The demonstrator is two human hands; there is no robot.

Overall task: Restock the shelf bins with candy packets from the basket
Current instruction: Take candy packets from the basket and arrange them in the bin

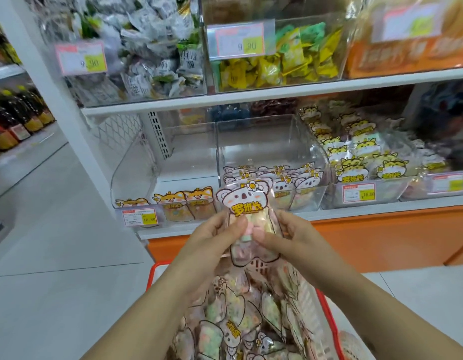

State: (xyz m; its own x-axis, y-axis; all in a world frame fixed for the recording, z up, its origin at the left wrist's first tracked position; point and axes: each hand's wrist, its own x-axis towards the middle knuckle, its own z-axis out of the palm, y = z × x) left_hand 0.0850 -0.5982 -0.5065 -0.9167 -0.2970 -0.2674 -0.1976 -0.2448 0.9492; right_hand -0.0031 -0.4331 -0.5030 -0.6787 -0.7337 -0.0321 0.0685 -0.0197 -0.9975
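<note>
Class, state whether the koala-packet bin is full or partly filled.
Partly filled: koala packets line only the front of the clear bin.

We hold a koala candy packet (247, 203) upright just in front of the clear middle bin (264, 141), our left grip (212, 236) and right grip (286, 236) pinching its sides, with a row of like packets (285, 179) standing inside that bin and the red basket (157, 267), heaped with more, below it.

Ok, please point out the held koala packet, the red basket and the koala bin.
koala packet (247, 205): head view, yellow lettering on its front.
red basket (152, 275): head view, left rim.
koala bin (311, 197): head view, clear front wall.
</note>
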